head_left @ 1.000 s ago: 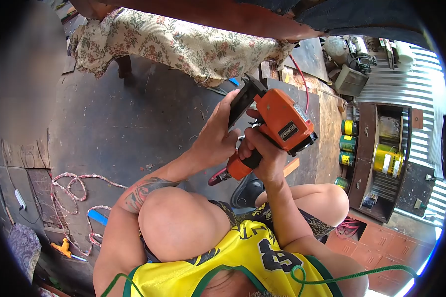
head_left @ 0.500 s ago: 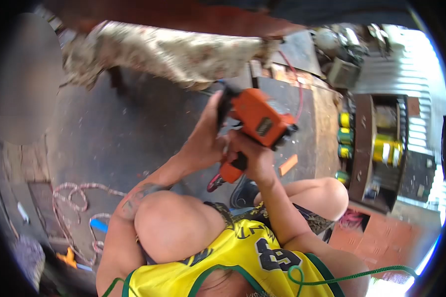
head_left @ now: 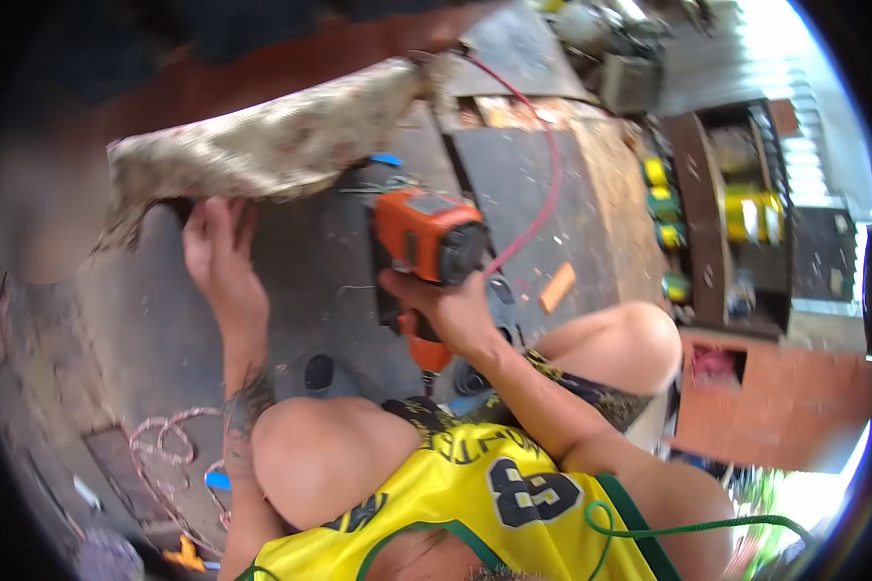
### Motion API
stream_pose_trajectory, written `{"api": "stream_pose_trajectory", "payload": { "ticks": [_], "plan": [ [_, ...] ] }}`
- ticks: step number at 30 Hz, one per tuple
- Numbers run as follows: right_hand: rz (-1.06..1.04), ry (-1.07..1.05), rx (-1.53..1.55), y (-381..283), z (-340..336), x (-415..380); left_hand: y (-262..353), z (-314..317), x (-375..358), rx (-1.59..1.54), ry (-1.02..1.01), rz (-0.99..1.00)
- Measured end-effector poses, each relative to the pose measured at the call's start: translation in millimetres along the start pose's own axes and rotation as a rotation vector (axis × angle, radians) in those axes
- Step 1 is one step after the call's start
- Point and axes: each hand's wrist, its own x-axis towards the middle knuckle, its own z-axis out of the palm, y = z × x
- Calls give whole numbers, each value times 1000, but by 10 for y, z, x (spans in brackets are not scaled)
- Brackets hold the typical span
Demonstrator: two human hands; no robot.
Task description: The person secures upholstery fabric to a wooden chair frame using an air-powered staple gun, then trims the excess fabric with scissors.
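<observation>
My right hand (head_left: 451, 308) is wrapped round the handle of an orange and black air nail gun (head_left: 409, 230), held over the floor in front of my knees. A red hose (head_left: 554, 160) runs up from behind the tool. My left hand (head_left: 225, 254) reaches forward with its fingers stretched out, the fingertips right at the lower edge of a patterned cloth (head_left: 271, 145). This cloth hangs from a reddish-brown piece (head_left: 291, 92) along the top of the view. A dark gap shows under the cloth beside those fingers.
An orange block (head_left: 557, 288) lies on the dark floor board (head_left: 538, 184) to the right. Coiled rope (head_left: 165, 441) and an orange clamp-like tool (head_left: 184, 554) are at lower left. A brown shelf unit (head_left: 702, 218) with yellow-green rolls stands at right. A blue piece (head_left: 388, 160) lies near the cloth.
My left hand has let go of the nail gun and moved left to the cloth's edge. The nail gun, now in my right hand alone, has turned and shifted left.
</observation>
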Motion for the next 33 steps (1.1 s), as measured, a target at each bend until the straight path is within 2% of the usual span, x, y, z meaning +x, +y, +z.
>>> {"api": "stream_pose_trajectory", "payload": {
  "ticks": [1,3,5,8,10,12,14,16,17,19,22,23,24,26,31,33],
  "plan": [
    [2,4,-57,4,7,-6,28,16,46,-52,23,90],
    [21,1,-29,42,30,-22,168,72,123,-138,51,56],
    [28,-31,42,8,34,-64,331,182,191,-269,98,-156],
    [6,-61,62,-40,26,-106,390,319,194,-341,152,-170],
    [-16,-75,75,-89,61,-121,344,215,225,-335,93,-142],
    [-63,-51,32,-137,85,-134,337,191,201,-301,184,-104],
    [-52,-59,37,-142,91,-144,410,210,193,-390,194,-34],
    [-57,-36,44,-139,93,-150,474,197,223,-618,177,-106],
    [-60,-39,45,-138,99,-152,503,145,230,-618,177,-101],
    [-63,-33,62,-118,102,-151,549,26,234,-872,-238,-291],
    [-55,-88,60,-48,56,-146,456,42,267,-862,-311,-323],
    [-60,-97,60,-49,60,-151,500,98,242,-682,-60,-291],
    [-54,-96,73,-51,68,-156,557,104,256,-681,-57,-279],
    [-54,-107,88,-42,91,-166,645,83,308,-765,106,-85],
    [-20,-110,66,-12,155,-192,836,-168,396,-893,-8,-25],
    [-16,-109,54,-9,176,-188,848,-284,490,-709,132,-38]
  ]
}}
